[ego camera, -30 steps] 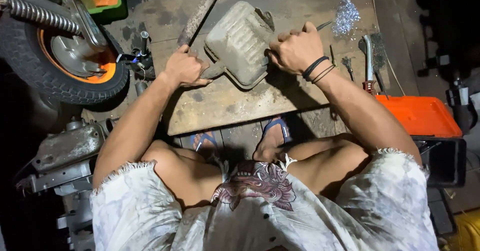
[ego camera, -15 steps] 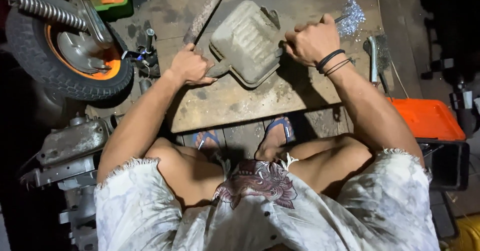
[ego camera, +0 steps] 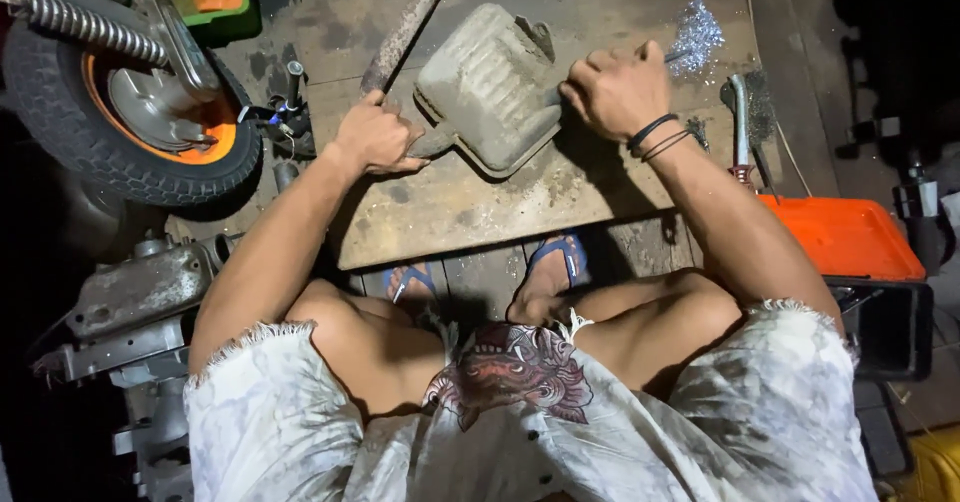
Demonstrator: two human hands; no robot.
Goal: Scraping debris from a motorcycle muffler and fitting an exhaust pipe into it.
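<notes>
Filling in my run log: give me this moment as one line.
left hand: grips muffler pipe | right hand: holds thin tool against muffler | muffler: lying on board | wheel: left of board

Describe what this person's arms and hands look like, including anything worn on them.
Both arms are bare from the shoulder down, below the frayed, cut-off armholes of a pale, mottled sleeveless shirt. The left hand wears nothing: no glove, ring or band shows. The right hand is also ungloved, with thin black bands around its wrist.
</notes>
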